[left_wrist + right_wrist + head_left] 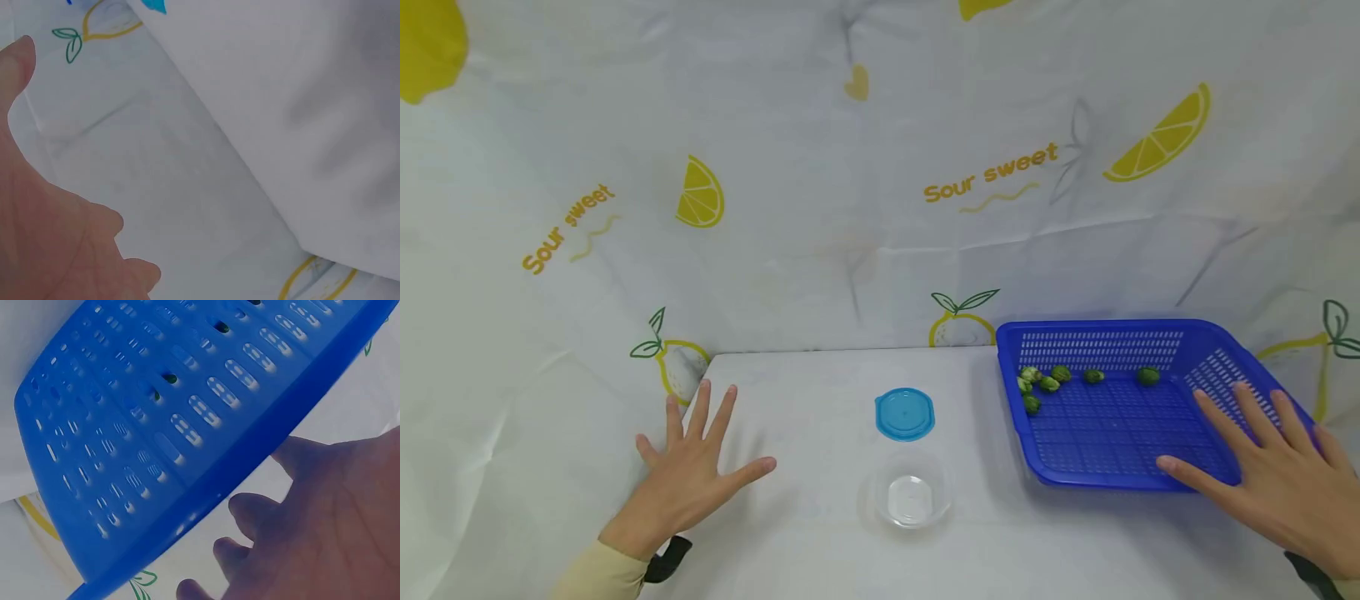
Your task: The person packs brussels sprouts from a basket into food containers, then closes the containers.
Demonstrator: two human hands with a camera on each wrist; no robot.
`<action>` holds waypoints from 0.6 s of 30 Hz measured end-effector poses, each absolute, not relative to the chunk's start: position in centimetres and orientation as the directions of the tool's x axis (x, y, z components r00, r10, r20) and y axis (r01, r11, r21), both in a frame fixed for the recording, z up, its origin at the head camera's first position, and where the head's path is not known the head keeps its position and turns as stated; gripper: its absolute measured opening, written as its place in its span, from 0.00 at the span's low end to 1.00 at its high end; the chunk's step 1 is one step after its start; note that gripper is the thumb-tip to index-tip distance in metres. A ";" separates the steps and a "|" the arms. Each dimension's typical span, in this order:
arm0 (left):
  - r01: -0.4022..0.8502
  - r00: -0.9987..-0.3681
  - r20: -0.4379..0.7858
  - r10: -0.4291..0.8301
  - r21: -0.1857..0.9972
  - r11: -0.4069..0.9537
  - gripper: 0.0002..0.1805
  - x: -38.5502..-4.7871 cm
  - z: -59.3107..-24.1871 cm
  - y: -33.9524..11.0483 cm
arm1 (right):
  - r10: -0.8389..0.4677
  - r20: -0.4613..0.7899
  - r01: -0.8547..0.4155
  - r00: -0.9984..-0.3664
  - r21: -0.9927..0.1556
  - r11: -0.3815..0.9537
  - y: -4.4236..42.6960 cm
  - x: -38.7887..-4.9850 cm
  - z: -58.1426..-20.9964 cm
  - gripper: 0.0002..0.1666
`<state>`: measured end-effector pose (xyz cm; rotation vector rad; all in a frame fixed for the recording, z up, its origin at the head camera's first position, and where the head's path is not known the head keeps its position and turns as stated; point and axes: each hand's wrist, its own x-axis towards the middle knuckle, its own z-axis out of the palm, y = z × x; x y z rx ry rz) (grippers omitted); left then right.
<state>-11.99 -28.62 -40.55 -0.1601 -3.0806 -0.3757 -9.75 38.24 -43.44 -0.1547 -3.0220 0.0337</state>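
My left hand (681, 483), fingers spread and holding nothing, hovers over the left part of the white table; its palm (56, 244) shows in the left wrist view. My right hand (1288, 479) is spread too, over the right side of a blue basket (1112, 479), with nothing in its grasp. In the right wrist view that hand (319, 519) is beside the basket's rim (212, 494). Several small green vegetables (1049, 384) lie along the basket's back and left. A clear round container (912, 500) stands mid-table, and a blue lid (905, 414) lies behind it.
The white table (805, 550) ends at a back edge against a hanging white cloth (790, 275) printed with lemons and lettering. The basket takes up the right side, its left wall to the right of the lid and container.
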 end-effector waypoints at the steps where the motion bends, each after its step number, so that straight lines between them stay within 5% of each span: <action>1: 0.103 -0.994 0.043 0.096 0.244 0.964 0.64 -11.9 -40.5 -28.7 | 0.092 0.114 0.089 -0.989 -0.032 0.995 38.2 -9.9 -43.4 0.77; 6: 0.102 -0.995 0.017 0.102 0.325 0.940 0.61 -11.8 -40.7 -28.8 | 0.025 0.112 0.021 -0.993 -0.042 0.999 38.5 -10.9 -42.5 0.72; 12: 0.112 -0.990 -0.005 0.138 0.560 0.821 0.54 -13.1 -41.8 -27.7 | -0.054 0.065 -0.060 -0.996 -0.106 0.993 39.4 -12.5 -40.5 0.64; 18: -0.009 -0.953 -0.158 0.260 0.868 0.497 0.43 -14.7 -44.2 -23.8 | -0.111 0.059 -0.118 -0.992 -0.136 0.984 39.5 -14.8 -38.6 0.55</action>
